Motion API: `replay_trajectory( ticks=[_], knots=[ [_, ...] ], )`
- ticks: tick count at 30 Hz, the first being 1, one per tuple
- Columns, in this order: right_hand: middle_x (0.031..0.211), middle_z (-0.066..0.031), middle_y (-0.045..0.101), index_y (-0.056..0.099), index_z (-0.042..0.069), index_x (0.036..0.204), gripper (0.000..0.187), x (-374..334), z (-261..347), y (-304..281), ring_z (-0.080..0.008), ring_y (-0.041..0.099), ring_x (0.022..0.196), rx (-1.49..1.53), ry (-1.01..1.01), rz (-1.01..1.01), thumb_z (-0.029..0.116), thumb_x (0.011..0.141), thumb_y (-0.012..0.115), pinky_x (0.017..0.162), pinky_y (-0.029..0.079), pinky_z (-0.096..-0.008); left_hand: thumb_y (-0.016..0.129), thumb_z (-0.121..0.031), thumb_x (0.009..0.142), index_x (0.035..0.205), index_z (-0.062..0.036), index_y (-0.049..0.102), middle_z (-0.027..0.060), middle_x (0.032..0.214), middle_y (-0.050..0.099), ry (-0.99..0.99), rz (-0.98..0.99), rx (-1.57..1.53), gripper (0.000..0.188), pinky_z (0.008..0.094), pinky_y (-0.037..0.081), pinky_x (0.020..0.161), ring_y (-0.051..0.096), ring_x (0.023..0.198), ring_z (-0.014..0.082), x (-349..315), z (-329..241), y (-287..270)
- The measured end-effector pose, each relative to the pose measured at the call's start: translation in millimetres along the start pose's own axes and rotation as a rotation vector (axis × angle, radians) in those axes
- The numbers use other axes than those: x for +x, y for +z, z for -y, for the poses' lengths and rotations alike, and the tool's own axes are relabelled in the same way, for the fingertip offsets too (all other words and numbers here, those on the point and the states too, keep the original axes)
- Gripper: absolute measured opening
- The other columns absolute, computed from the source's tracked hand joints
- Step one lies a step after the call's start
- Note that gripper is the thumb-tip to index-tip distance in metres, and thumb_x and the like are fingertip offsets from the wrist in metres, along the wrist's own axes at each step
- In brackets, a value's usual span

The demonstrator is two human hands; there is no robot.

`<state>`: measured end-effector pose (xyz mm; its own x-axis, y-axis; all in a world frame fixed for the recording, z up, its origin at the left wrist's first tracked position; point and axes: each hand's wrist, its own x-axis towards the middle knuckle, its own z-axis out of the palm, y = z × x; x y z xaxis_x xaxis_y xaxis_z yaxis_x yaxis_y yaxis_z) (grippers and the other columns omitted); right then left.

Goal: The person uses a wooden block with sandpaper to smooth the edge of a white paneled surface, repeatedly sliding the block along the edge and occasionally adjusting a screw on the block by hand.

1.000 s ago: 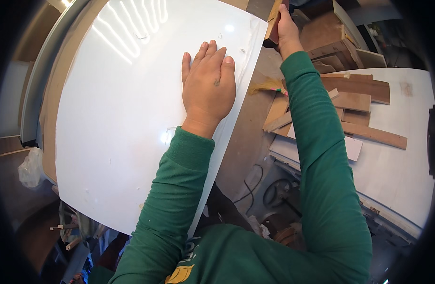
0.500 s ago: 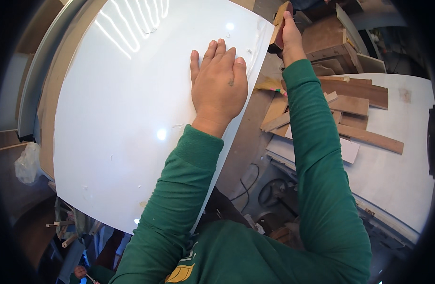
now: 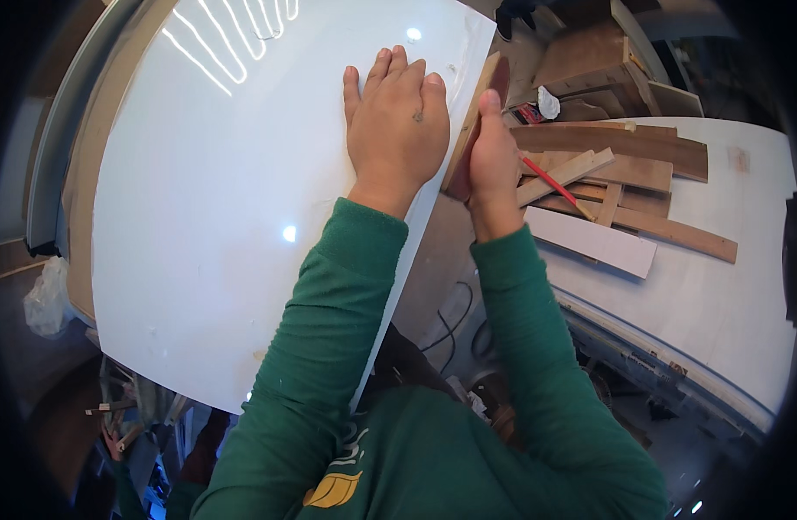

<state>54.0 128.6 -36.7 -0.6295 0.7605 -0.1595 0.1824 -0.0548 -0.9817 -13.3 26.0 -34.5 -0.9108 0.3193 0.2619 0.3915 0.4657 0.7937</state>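
Observation:
A large glossy white panel (image 3: 208, 217) spreads out before me, its long straight edge running along my right side. My left hand (image 3: 396, 130) lies flat on it near that edge, fingers stretched out and holding nothing. My right hand (image 3: 495, 165) grips a long wooden sanding block (image 3: 470, 117) with a dark red abrasive-looking covering. The block stands on its side along the panel's right edge, its length in line with it. My thumb points up along the block; the other fingers are mostly hidden.
To the right a white-topped table (image 3: 719, 303) bears wooden offcuts (image 3: 676, 234), a white strip (image 3: 589, 241) and a red stick-like tool (image 3: 550, 184). Brown wooden boxes (image 3: 580, 65) stand beyond. A plastic bag (image 3: 47, 299) hangs at left. Another person's hand (image 3: 112, 444) shows lower left.
My right hand has drawn the sanding block back toward me along the panel's edge, from the far corner. My left hand stays flat in place on the panel.

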Motion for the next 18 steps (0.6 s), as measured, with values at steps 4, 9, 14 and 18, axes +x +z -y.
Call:
replay_trajectory(
  ticks=[4, 9, 14, 18],
  knots=[
    [0.108, -0.0208, 0.069, 0.063, -0.013, 0.119, 0.071, -71, 0, -4, -0.0242, 0.064, 0.100, -0.193, 0.120, 0.008, 0.056, 0.105, 0.049, 0.088, 0.050, -0.0347, 0.042, -0.033, 0.105, 0.131, -0.0050, 0.066, 0.0159, 0.148, 0.057, -0.034, 0.018, -0.046, 0.045, 0.0458, 0.013, 0.126, 0.042, 0.147, 0.0254, 1, 4, 0],
    [0.129, -0.0133, 0.064, 0.059, -0.006, 0.133, 0.064, -219, -35, -31, -0.0197, 0.056, 0.119, -0.070, 0.442, 0.152, 0.051, 0.109, 0.042, 0.104, 0.042, -0.0342, 0.040, -0.032, 0.106, 0.133, -0.0046, 0.066, 0.0151, 0.149, 0.056, -0.069, 0.056, -0.164, 0.046, 0.0454, 0.012, 0.126, 0.040, 0.148, 0.0254, 3, -4, -5],
    [0.127, -0.0124, 0.065, 0.059, -0.008, 0.133, 0.072, -58, -49, -40, -0.0189, 0.057, 0.117, 0.167, 0.206, 0.067, 0.057, 0.106, 0.044, 0.104, 0.042, -0.0304, 0.040, -0.031, 0.106, 0.132, -0.0041, 0.066, 0.0167, 0.149, 0.056, -0.064, 0.049, -0.129, 0.045, 0.0457, 0.012, 0.126, 0.040, 0.148, 0.0269, 4, 4, -12],
    [0.135, -0.0166, 0.061, 0.056, -0.011, 0.136, 0.079, 111, -7, -27, -0.0225, 0.058, 0.120, 0.224, 0.054, 0.024, 0.059, 0.101, 0.052, 0.102, 0.043, -0.0308, 0.041, -0.031, 0.106, 0.132, -0.0033, 0.066, 0.0175, 0.149, 0.056, -0.046, 0.058, -0.145, 0.046, 0.0458, 0.012, 0.126, 0.041, 0.148, 0.0275, 4, -7, -7]
  ],
)
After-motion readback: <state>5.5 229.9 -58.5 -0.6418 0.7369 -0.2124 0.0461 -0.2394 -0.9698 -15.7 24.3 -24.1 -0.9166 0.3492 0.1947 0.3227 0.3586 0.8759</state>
